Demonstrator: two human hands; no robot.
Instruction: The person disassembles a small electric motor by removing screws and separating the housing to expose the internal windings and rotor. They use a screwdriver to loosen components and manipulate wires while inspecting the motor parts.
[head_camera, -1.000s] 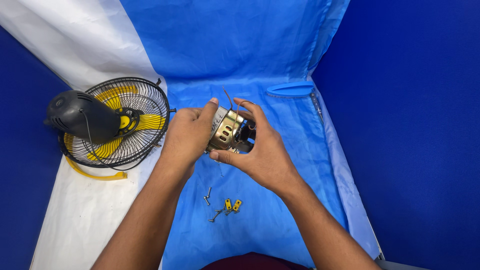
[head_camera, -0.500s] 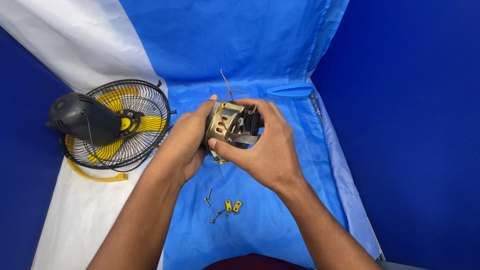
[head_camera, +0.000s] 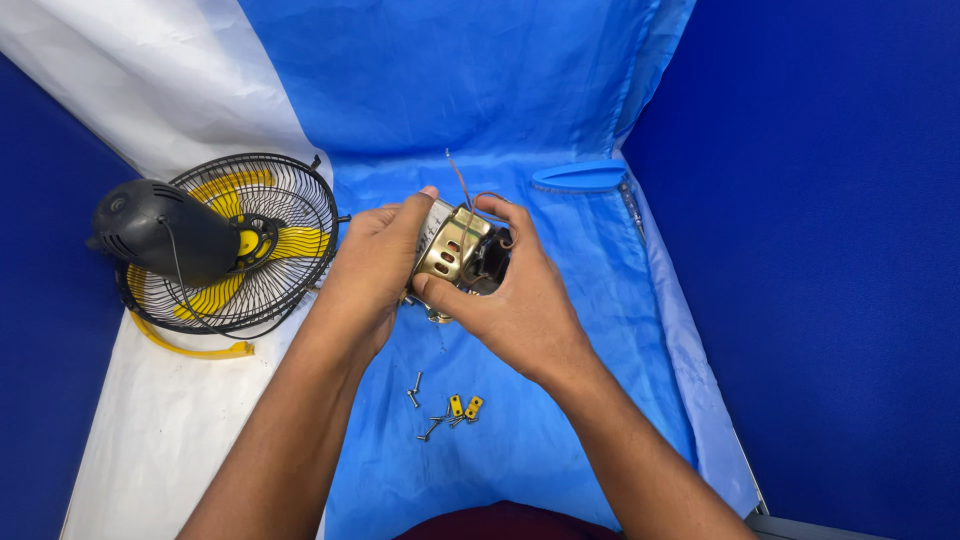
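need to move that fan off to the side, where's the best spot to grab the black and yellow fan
Probably the black motor housing: it bulges up clear of the wire cage, which lies face down on the cloth. Come from above and wrap it across its width. The cage wires look thin, and the yellow blades sit behind them.

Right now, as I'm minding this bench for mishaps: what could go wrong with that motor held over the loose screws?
The thin wires sticking up from the motor could snag or bend against the right hand or left hand. The screws and yellow clips lie loose on the smooth blue sheet and might scatter if the motor drops.
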